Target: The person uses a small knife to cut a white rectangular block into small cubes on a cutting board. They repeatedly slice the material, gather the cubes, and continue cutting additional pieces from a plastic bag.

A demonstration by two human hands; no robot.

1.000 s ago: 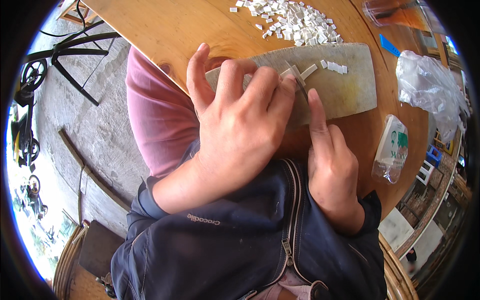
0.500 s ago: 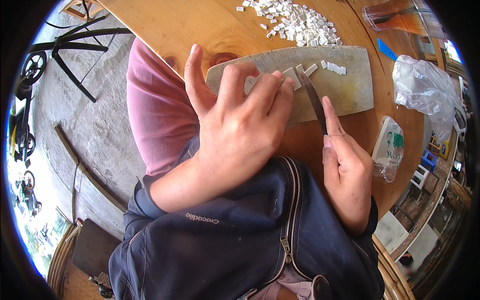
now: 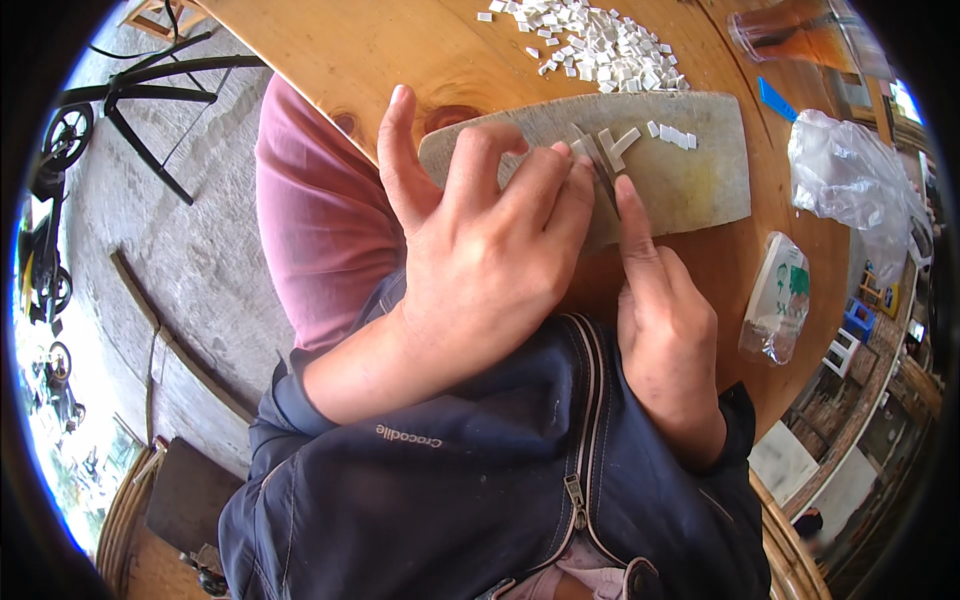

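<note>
My right hand (image 3: pixel 668 325) grips a knife (image 3: pixel 598 165), its index finger stretched along the back of the narrow dark blade. The blade stands across a flat white piece (image 3: pixel 582 146) on a worn grey cutting board (image 3: pixel 690 190). My left hand (image 3: pixel 495 240) holds that piece down with the fingertips nearest the blade, its other fingers raised and bent. Most of the piece is hidden under those fingertips. Just right of the blade lie narrow cut white strips (image 3: pixel 626 141). Farther right is a short row of small white bits (image 3: pixel 675 135).
A heap of small white pieces (image 3: pixel 610 50) lies beyond the board on the wooden table (image 3: pixel 370 60). To the right are a blue-handled tool (image 3: pixel 775 98), a glass of brown drink (image 3: pixel 795 35), a clear plastic bag (image 3: pixel 845 165) and a printed plastic packet (image 3: pixel 777 300).
My right hand has moved left and a little up with the knife, bringing the blade close to my left fingertips. Another narrow strip lies right of the blade. My left hand stays nearly still.
</note>
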